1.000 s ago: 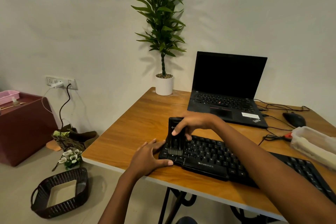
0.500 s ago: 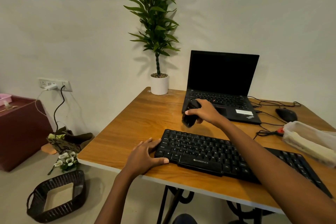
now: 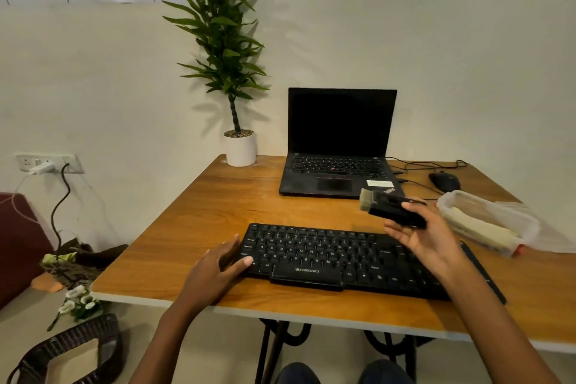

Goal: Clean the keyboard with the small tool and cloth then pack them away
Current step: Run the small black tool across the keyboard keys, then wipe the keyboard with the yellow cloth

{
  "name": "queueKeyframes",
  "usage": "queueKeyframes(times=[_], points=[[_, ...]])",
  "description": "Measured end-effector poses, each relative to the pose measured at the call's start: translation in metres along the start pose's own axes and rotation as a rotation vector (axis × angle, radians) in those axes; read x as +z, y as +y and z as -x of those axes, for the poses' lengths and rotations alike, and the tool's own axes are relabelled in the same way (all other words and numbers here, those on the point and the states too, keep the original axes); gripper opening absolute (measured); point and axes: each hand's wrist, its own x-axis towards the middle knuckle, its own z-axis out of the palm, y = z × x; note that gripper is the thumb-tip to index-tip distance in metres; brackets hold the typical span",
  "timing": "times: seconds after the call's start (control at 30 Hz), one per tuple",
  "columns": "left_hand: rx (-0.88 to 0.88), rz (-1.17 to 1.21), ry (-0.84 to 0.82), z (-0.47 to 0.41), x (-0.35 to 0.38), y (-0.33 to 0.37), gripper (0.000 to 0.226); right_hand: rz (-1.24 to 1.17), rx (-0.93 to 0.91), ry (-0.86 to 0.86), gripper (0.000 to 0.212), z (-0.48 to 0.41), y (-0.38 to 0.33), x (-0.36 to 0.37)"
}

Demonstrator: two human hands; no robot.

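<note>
Bracing the keyboard's left end, the left hand rests on the surface, fingers nearly straight and thumb on the corner keys, gripping nothing. The keyboard lies along the near edge. It looks light and rigid, likely to skid unless steadied this way. Above its right half the right hand is palm up, thumb and fingertips pinching the brush by its black body, with the pale bristles pointing left, clear of the keys. The brush seems light and stiff with soft bristles, so the body is the place to hold. Further right, a clear box holds something pale, perhaps the cloth.
</note>
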Motion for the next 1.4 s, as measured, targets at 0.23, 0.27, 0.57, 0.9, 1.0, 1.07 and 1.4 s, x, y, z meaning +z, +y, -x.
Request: queueKeyframes(times=[0.23,0.27,0.57,0.9,1.0,1.07,1.4], points=[[0.350,-0.213,0.173,0.016,0.050,0.069,0.080,0.315,-0.158,0.173,0.024,0.022,-0.030,-0.041],[0.399,-0.205,0.166,0.017,0.061,0.079,0.075,0.267,-0.150,0.180,0.025,0.025,-0.032,-0.048],[0.723,-0.174,0.033,0.020,0.154,0.165,0.053,-0.003,-0.148,0.209,0.054,0.065,-0.040,-0.122],[0.884,-0.101,0.162,0.015,0.217,0.222,0.030,0.671,-0.411,0.644,0.038,0.079,-0.033,-0.171],[0.957,-0.151,0.131,0.015,0.227,0.227,0.030,0.800,-0.405,0.725,0.040,0.072,-0.020,-0.181],[0.967,-0.176,0.128,0.015,0.229,0.224,0.033,0.948,-0.404,0.758,0.048,0.067,-0.008,-0.187],[0.894,-0.205,0.095,0.015,0.230,0.219,0.035,1.292,-0.293,0.808,0.064,0.056,-0.012,-0.177]])
